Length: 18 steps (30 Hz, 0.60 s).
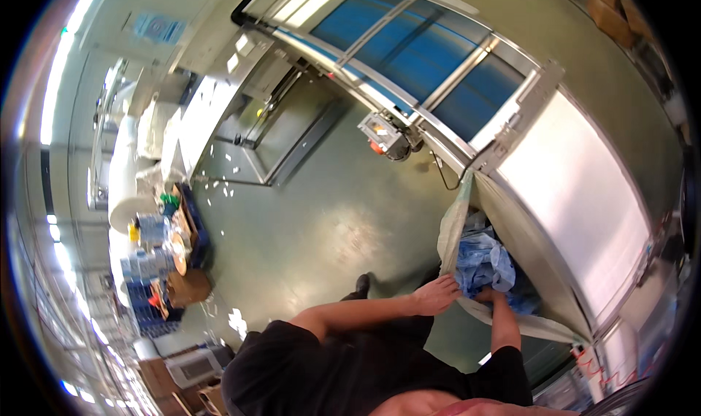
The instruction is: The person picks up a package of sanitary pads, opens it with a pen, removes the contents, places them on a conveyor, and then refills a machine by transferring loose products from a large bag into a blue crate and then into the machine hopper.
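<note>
A large pale woven sack (526, 241) hangs open-mouthed at the edge of the machine's white chute. Crumpled blue plastic film (485, 259) fills part of it. My left hand (437, 294) is closed on the sack's near left rim, its forearm reaching across from the left. Inside the mouth, my right hand (491, 295) reaches down against the blue film and appears closed on it; its fingertips are partly hidden by the film.
Beyond the sack runs a framed conveyor (409, 47) with blue panels, joined to a white chute (569, 153). A grey motor box (383, 135) juts from its side. At the left stand large white rolls (124, 175), a cardboard box (188, 288) and blue crates (146, 314). White scraps litter the floor.
</note>
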Each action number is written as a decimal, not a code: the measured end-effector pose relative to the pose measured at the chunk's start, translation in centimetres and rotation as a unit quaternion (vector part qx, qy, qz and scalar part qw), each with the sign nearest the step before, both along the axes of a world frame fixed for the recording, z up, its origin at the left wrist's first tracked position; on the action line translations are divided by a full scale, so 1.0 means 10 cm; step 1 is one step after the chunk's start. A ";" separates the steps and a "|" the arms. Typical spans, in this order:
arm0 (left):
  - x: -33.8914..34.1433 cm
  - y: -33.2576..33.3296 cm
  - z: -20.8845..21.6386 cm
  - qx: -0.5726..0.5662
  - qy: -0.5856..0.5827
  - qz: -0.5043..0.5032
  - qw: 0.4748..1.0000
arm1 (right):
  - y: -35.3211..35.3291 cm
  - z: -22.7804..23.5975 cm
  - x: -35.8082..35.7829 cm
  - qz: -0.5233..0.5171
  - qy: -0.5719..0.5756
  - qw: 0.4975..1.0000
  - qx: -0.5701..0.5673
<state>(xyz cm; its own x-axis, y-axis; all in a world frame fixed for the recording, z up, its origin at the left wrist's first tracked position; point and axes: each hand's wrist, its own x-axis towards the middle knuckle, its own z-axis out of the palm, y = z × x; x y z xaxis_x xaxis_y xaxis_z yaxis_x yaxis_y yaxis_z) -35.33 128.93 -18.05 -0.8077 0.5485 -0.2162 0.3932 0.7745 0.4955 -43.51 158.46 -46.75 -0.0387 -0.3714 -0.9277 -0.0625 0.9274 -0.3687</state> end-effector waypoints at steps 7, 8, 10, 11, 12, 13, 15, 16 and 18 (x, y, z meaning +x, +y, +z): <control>0.51 -1.22 0.25 -0.061 -0.104 0.158 0.980 | -0.48 0.58 -0.19 -0.198 0.196 0.960 -0.002; 0.68 -1.44 0.14 -0.060 -0.110 0.185 0.975 | -0.50 0.66 -0.18 -0.239 0.185 0.953 -0.024; 1.03 -1.88 -0.07 -0.062 -0.121 0.233 0.963 | -0.61 0.92 -0.12 -0.283 0.211 0.935 -0.041; 1.15 -2.10 -0.10 -0.034 -0.135 0.265 0.954 | -0.65 1.03 -0.03 -0.311 0.222 0.923 -0.048; 1.27 -2.32 -0.11 -0.003 -0.149 0.300 0.942 | -0.58 0.98 0.06 -0.349 0.238 0.904 -0.059; 1.36 -2.52 -0.15 0.034 -0.161 0.329 0.930 | -0.35 0.84 0.12 -0.387 0.260 0.882 -0.066; 1.49 -2.93 -0.30 0.073 -0.128 0.326 0.934 | -0.12 0.83 -0.03 -0.423 0.361 0.830 -0.047; 1.59 -3.18 -0.44 0.087 -0.114 0.321 0.936 | -0.18 0.90 0.02 -0.420 0.433 0.798 -0.019; 1.62 -3.78 -0.52 0.145 -0.139 0.306 0.931 | -0.85 1.42 0.12 -0.377 0.447 0.811 0.017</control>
<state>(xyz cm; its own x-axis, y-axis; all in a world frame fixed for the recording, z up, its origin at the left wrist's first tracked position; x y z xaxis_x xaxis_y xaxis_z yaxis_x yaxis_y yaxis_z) -19.12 91.09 -23.20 -0.9228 0.0722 -0.3785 -0.2522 0.6293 0.7351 -42.35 149.96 -32.56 -0.9055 0.0949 -0.4136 0.2989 0.8346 -0.4627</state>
